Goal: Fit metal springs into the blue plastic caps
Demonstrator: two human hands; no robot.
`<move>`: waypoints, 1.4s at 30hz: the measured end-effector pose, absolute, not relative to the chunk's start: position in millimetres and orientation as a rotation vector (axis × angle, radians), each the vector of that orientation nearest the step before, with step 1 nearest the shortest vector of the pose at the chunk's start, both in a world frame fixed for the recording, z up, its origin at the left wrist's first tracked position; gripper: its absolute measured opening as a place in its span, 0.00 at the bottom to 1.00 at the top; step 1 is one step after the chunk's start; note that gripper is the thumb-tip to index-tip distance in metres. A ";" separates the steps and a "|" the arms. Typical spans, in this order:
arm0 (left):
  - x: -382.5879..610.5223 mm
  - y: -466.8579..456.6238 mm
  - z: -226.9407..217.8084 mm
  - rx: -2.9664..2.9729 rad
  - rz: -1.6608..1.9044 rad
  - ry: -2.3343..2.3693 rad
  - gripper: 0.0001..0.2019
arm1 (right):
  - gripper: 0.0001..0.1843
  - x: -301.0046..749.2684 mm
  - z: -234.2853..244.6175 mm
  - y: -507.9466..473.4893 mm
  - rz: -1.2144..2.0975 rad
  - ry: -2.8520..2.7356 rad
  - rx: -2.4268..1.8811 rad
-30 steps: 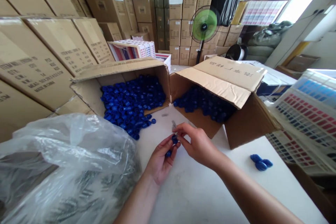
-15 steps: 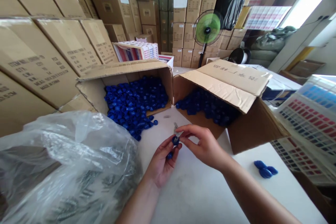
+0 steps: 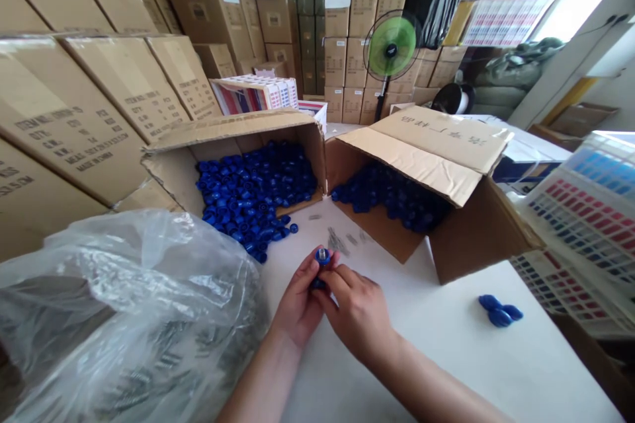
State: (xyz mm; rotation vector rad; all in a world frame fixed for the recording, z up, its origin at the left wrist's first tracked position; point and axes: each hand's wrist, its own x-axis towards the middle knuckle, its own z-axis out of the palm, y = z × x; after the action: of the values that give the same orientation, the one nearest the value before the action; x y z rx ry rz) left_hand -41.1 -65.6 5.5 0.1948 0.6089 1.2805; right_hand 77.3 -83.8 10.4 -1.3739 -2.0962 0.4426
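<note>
Between its thumb and fingers, my left hand (image 3: 299,304) grips a small blue plastic cap (image 3: 322,262). A short silvery spring (image 3: 323,253) stands in the cap's upward opening. Just below, another blue plastic piece (image 3: 318,283) shows between the hands. My right hand (image 3: 361,309) is closed, its fingertips pressed around that lower piece and partly hiding it. Several loose springs (image 3: 337,240) lie on the white table (image 3: 421,357) beyond my fingers. Three blue pointed pieces (image 3: 500,312) lie together at the right.
An open carton (image 3: 171,172) of blue caps (image 3: 243,201) lies on its side at back left. Another carton (image 3: 491,231) at back right holds darker blue pieces (image 3: 391,198). A clear plastic bag (image 3: 198,271) of springs fills the left front. Plastic crates (image 3: 585,211) stand at right.
My right hand has come down from above the cap to the lower blue piece. The spring now stands in the cap, which has shifted slightly left and up.
</note>
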 end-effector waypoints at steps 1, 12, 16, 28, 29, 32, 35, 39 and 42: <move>-41.4 -65.7 5.3 0.198 1.279 0.602 0.12 | 0.15 80.5 13.5 -83.8 0.517 -2.053 -1.368; -42.8 -64.8 4.4 0.140 1.309 0.571 0.10 | 0.29 121.3 62.0 -40.4 1.643 -1.174 -0.969; -42.8 -65.6 5.0 0.144 1.293 0.599 0.10 | 0.32 121.5 60.4 -28.4 1.769 -1.108 -0.967; -40.3 -65.4 3.7 0.241 1.302 0.576 0.12 | 0.32 117.8 52.5 -26.6 1.852 -1.190 -0.979; -40.1 -65.4 4.0 0.246 1.305 0.587 0.12 | 0.32 118.0 52.8 -26.6 1.853 -1.192 -0.984; -39.6 -65.7 3.9 0.263 1.314 0.617 0.13 | 0.31 118.3 52.7 -27.2 1.869 -1.194 -0.989; -39.7 -66.2 2.3 0.273 1.316 0.645 0.14 | 0.31 118.1 51.6 -28.2 1.886 -1.181 -0.993; -40.0 -67.1 1.6 0.284 1.323 0.676 0.14 | 0.31 117.7 50.9 -29.6 1.881 -1.187 -1.001; -39.6 -67.5 3.6 0.295 1.327 0.687 0.15 | 0.30 118.4 50.6 -30.6 1.879 -1.205 -1.014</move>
State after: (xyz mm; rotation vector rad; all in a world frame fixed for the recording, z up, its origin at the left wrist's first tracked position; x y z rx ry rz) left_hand -39.6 -67.5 3.6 0.2952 0.6875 1.3274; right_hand 118.4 -30.6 50.6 -1.0137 -1.2046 1.8789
